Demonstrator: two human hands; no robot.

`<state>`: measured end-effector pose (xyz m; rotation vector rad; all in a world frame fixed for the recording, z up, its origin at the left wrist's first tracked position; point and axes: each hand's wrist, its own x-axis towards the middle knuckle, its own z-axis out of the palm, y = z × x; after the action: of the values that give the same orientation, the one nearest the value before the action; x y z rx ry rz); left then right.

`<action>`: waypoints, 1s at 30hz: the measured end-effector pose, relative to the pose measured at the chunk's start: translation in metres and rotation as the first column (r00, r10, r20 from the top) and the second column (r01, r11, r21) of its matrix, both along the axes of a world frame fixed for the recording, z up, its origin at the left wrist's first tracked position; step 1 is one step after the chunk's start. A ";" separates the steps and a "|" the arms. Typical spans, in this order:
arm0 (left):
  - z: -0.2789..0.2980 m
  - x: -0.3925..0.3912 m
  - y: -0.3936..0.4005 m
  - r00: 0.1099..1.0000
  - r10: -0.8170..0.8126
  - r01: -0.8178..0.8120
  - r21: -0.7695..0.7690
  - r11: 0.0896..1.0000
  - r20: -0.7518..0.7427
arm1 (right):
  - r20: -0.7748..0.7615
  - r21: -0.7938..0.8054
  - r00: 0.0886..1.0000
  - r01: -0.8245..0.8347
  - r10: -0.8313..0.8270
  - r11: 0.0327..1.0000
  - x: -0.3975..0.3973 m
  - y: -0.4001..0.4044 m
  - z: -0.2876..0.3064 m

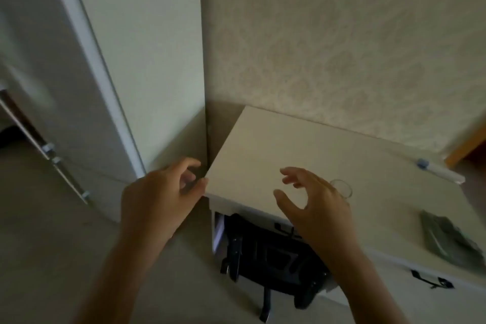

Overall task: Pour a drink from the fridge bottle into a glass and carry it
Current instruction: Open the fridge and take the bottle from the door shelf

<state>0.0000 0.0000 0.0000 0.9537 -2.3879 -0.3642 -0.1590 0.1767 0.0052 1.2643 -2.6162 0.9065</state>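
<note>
A tall white fridge [86, 102] stands at the left, its doors shut, with metal handles [65, 173] low on its front. A clear empty glass [343, 188] stands on the cream table [263, 144], partly hidden behind my right hand [313, 200]. That hand hovers over the table's near edge with its fingers spread and holds nothing. My left hand [160, 192] is beside the table's left corner, fingers loosely curled, nothing in it. No bottle is in view.
A grey-green flat object [449, 239] lies on the table at the right. A small pen-like item with a blue cap [431, 167] lies near the far right edge. A black bag [273, 252] sits under the table. A patterned wall is behind.
</note>
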 end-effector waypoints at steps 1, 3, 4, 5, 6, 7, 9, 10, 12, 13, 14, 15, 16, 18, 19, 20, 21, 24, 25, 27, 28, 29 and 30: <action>-0.002 0.018 -0.006 1.000 -0.005 0.005 0.017 1.000 -0.018 | 0.014 -0.029 1.000 -0.027 0.027 0.999 0.014 -0.009 -0.003; -0.005 0.057 -0.018 1.000 0.028 -0.028 0.045 0.999 0.005 | 0.015 -0.045 0.997 -0.071 0.072 0.996 0.047 -0.028 -0.002; -0.005 0.079 -0.023 0.999 0.050 -0.050 0.062 0.997 0.016 | 0.027 -0.052 0.994 -0.105 0.106 0.993 0.067 -0.037 -0.002; -0.007 0.102 -0.029 0.997 0.069 -0.071 0.064 0.995 0.020 | 0.031 -0.065 0.989 -0.140 0.142 0.988 0.086 -0.047 -0.004; -0.009 0.125 -0.036 0.995 0.098 -0.100 0.067 0.993 0.032 | 0.036 -0.071 0.984 -0.171 0.174 0.983 0.106 -0.057 -0.004; -0.010 0.147 -0.042 0.991 0.131 -0.133 0.066 0.989 0.036 | 0.036 -0.080 0.977 -0.207 0.210 0.975 0.124 -0.067 -0.006; -0.012 0.191 -0.053 0.978 0.205 -0.208 0.066 0.976 0.050 | 0.032 -0.061 0.964 -0.262 0.264 0.963 0.158 -0.088 -0.009; -0.011 0.211 -0.057 0.969 0.238 -0.241 0.063 0.968 0.061 | 0.028 -0.049 0.957 -0.286 0.288 0.957 0.176 -0.099 -0.010; -0.009 0.248 -0.061 0.946 0.316 -0.320 0.056 0.946 0.079 | 0.034 -0.036 0.938 -0.343 0.344 0.939 0.206 -0.121 -0.012; -0.008 0.265 -0.064 0.933 0.353 -0.357 0.053 0.932 0.073 | 0.038 -0.033 0.928 -0.370 0.371 0.929 0.221 -0.132 -0.012; -0.007 0.282 -0.068 0.921 0.385 -0.389 0.054 0.920 0.061 | 0.042 -0.027 0.917 -0.396 0.396 0.918 0.236 -0.143 -0.011; -0.007 0.298 -0.073 0.909 0.413 -0.415 0.052 0.908 0.053 | 0.044 -0.027 0.904 -0.425 0.426 0.905 0.249 -0.155 -0.009; -0.007 0.313 -0.080 0.896 0.440 -0.443 0.067 0.894 0.053 | 0.048 -0.028 0.888 -0.456 0.457 0.889 0.262 -0.167 -0.008; -0.009 0.342 -0.097 0.872 0.485 -0.488 0.071 0.870 0.065 | 0.053 -0.021 0.854 -0.517 0.517 0.856 0.285 -0.194 -0.006; -0.010 0.355 -0.107 0.858 0.509 -0.513 0.063 0.856 0.060 | 0.055 -0.012 0.832 -0.552 0.552 0.834 0.295 -0.209 -0.006; -0.011 0.366 -0.116 0.847 0.528 -0.531 0.063 0.845 0.055 | 0.060 -0.001 0.810 -0.584 0.583 0.811 0.305 -0.224 -0.006; -0.011 0.376 -0.127 0.836 0.546 -0.548 0.058 0.834 0.053 | 0.064 0.009 0.787 -0.615 0.613 0.789 0.314 -0.239 -0.007; -0.013 0.399 -0.164 0.812 0.581 -0.584 0.055 0.810 0.055 | 0.072 0.026 0.738 -0.674 0.671 0.739 0.335 -0.290 -0.009; -0.013 0.406 -0.179 0.807 0.587 -0.590 0.051 0.806 0.061 | 0.067 0.019 0.727 -0.686 0.683 0.728 0.342 -0.308 -0.010; -0.014 0.417 -0.213 0.804 0.591 -0.594 0.030 0.804 0.068 | 0.077 0.009 0.713 -0.699 0.697 0.715 0.354 -0.346 -0.013; -0.014 0.423 -0.230 0.807 0.587 -0.589 0.018 0.808 0.068 | 0.082 0.008 0.708 -0.705 0.702 0.709 0.360 -0.365 -0.015; -0.014 0.429 -0.247 0.812 0.580 -0.582 0.008 0.813 0.065 | 0.091 0.009 0.702 -0.710 0.706 0.704 0.366 -0.383 -0.016; -0.014 0.435 -0.264 0.816 0.574 -0.575 0.000 0.818 0.063 | 0.102 0.011 0.698 -0.713 0.709 0.701 0.372 -0.401 -0.017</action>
<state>0.4352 -0.2637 -0.0141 1.6486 -2.0085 -0.1223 0.2128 -0.2248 -0.0117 2.3869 -2.1792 0.9884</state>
